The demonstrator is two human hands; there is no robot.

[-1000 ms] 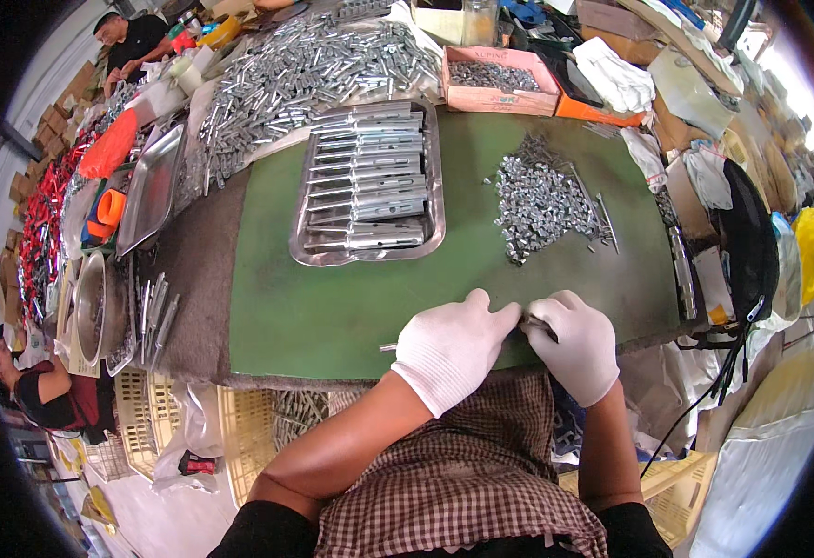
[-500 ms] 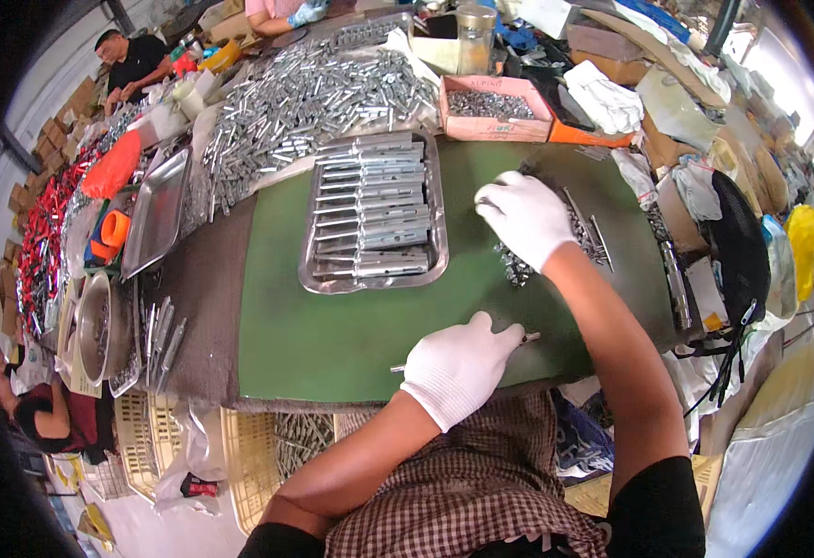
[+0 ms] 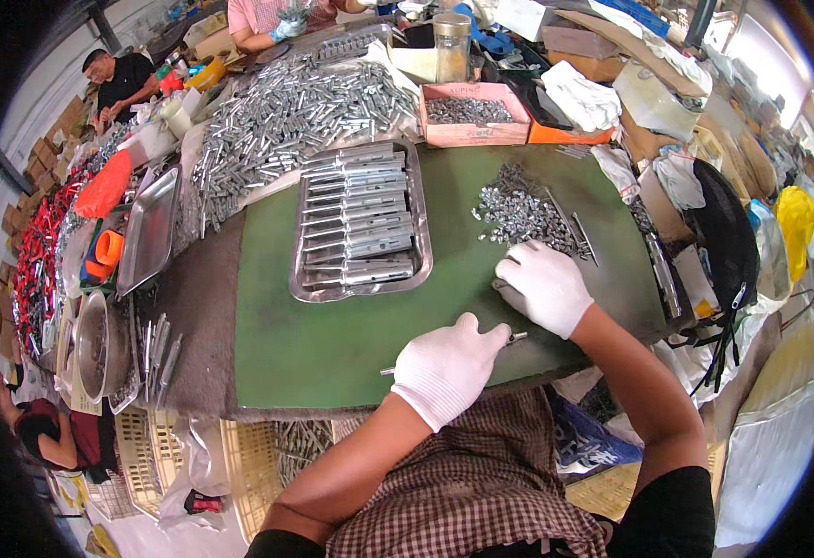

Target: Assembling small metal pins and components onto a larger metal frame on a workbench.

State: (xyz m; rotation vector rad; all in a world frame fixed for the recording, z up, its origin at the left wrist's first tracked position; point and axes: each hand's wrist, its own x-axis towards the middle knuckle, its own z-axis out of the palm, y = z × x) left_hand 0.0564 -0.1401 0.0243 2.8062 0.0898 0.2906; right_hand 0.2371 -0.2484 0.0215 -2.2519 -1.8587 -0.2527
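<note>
Grip of left hand [image 3: 452, 363] clasps metal rod [image 3: 519, 338]; right hand [image 3: 545, 286] curls palm-down, contents unclear.

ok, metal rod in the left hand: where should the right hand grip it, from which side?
Probably the metal rod's right end, coming from the right. It projects past the left hand, which covers the middle; only a thin stub shows at the other end. The right hand is nearest the right end.
</note>
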